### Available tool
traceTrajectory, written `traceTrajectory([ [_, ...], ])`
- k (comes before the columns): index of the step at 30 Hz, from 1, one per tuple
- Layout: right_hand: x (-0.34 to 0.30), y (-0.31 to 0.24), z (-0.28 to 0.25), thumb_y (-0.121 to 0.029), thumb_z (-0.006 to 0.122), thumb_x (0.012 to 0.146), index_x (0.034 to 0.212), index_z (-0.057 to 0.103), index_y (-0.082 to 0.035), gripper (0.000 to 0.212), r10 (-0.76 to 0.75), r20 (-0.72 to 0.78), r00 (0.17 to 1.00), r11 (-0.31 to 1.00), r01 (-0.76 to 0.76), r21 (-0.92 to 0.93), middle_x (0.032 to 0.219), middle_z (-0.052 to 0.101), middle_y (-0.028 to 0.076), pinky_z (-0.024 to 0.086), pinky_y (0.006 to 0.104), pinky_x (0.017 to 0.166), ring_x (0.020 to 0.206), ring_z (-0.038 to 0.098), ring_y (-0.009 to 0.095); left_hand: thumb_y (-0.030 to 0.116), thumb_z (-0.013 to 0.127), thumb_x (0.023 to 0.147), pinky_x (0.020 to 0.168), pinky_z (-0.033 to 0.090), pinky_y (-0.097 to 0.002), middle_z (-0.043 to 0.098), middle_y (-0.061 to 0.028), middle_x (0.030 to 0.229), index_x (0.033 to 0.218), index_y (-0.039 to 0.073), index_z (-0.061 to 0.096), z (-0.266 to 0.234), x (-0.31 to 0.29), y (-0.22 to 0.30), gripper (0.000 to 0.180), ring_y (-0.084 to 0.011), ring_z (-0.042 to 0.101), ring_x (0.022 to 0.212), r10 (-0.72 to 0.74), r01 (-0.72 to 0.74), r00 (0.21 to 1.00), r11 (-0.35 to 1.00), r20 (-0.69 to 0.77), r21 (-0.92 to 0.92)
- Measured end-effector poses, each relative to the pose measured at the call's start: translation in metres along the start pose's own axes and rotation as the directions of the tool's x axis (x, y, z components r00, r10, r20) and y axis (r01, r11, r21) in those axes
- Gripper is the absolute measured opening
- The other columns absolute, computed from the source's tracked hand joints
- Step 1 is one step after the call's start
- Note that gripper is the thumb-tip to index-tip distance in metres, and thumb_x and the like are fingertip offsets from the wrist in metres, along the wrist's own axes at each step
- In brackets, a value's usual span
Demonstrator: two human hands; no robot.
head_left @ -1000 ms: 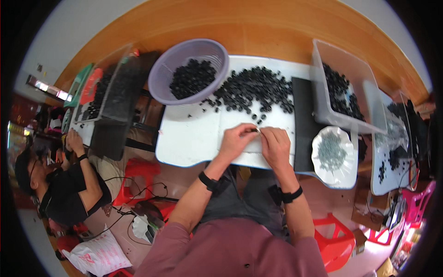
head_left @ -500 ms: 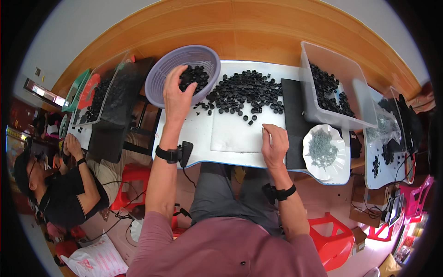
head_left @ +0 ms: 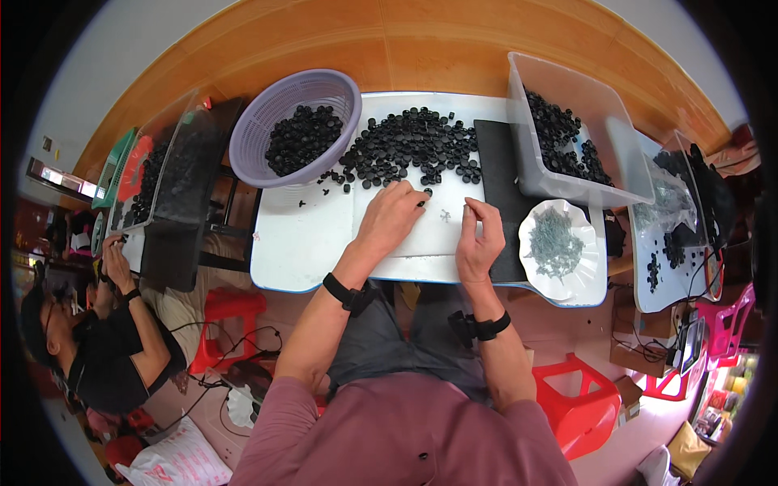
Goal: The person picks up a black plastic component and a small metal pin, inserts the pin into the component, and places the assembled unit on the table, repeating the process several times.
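Currently, small round black plastic pieces (head_left: 417, 136) lie heaped just beyond the person's left hand (head_left: 387, 219), narrowed at one, grip unclear, while the right hand (head_left: 480, 243) curls farther right, its hold indiscernible.

White table (head_left: 308, 235), blue-edged, set against the wall. Behind the white table: wood-panelled wall (head_left: 389, 49), orange-brown, with a seam showing; above the panelling, plain pale wall (head_left: 121, 73). Below and in front of the white table: pinkish floor (head_left: 559, 328). Front right of it: red plastic stool (head_left: 579, 405). Front left: second red stool (head_left: 227, 324). Right of it: another pale-topped table (head_left: 652, 292); farther right, magenta chair (head_left: 732, 324). Far left of it: bright narrow strip (head_left: 61, 178) (window or lamp, indistinct).
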State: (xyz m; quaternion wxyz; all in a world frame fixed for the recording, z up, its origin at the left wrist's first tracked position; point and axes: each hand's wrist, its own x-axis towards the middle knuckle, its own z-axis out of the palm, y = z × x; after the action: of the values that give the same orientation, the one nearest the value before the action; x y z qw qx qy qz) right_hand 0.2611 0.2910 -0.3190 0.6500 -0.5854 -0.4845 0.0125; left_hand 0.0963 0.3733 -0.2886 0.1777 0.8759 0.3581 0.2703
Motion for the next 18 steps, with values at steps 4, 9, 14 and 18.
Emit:
traceTrajectory([
  [4,0.000,-0.002,0.001,0.005,0.067,0.092,0.106,0.072,-0.002,0.016,0.069,-0.009,0.998,0.997,-0.069,0.044,0.098,0.072,0.011,0.050,0.0350,0.082,0.087,0.067,0.024,0.009,0.074,0.088,0.085,0.050,-0.0402,0.062,-0.0111,0.091,0.109,0.005,0.074,-0.002,-0.005,-0.005,0.022,-0.0300,0.062,0.093,-0.102,0.100,0.994,0.994,-0.043,-0.042],
  [9,0.001,0.001,0.002,0.002,0.072,0.087,0.102,0.072,-0.003,0.016,0.132,0.183,0.974,0.990,-0.121,-0.071,0.099,0.069,0.012,0.048,0.0372,0.085,0.088,0.066,0.027,0.007,0.077,0.086,0.080,0.052,-0.0385,0.064,-0.0109,0.092,0.108,0.003,0.074,0.007,-0.018,-0.016,0.023,-0.0270,0.064,0.089,-0.185,0.158,0.972,0.970,-0.141,-0.183],
  [14,0.000,0.006,0.003,-0.004,0.076,0.083,0.096,0.073,-0.004,0.014,0.065,0.315,0.947,0.957,0.031,-0.290,0.095,0.066,0.010,0.045,0.0418,0.087,0.094,0.064,0.029,0.008,0.078,0.085,0.081,0.052,-0.0396,0.064,-0.0109,0.092,0.107,0.003,0.073,0.016,-0.021,-0.017,0.023,-0.0284,0.064,0.089,-0.166,0.128,0.958,0.977,-0.234,-0.171],
  [18,0.004,0.007,0.004,-0.007,0.077,0.083,0.091,0.073,-0.005,0.009,0.030,0.389,0.921,0.939,0.108,-0.328,0.091,0.065,0.008,0.045,0.0429,0.083,0.092,0.062,0.030,0.009,0.078,0.085,0.080,0.052,-0.0397,0.063,-0.0107,0.092,0.106,0.003,0.073,0.014,-0.019,-0.015,0.022,-0.0288,0.064,0.088,-0.203,0.163,0.951,0.970,-0.232,-0.180],
])
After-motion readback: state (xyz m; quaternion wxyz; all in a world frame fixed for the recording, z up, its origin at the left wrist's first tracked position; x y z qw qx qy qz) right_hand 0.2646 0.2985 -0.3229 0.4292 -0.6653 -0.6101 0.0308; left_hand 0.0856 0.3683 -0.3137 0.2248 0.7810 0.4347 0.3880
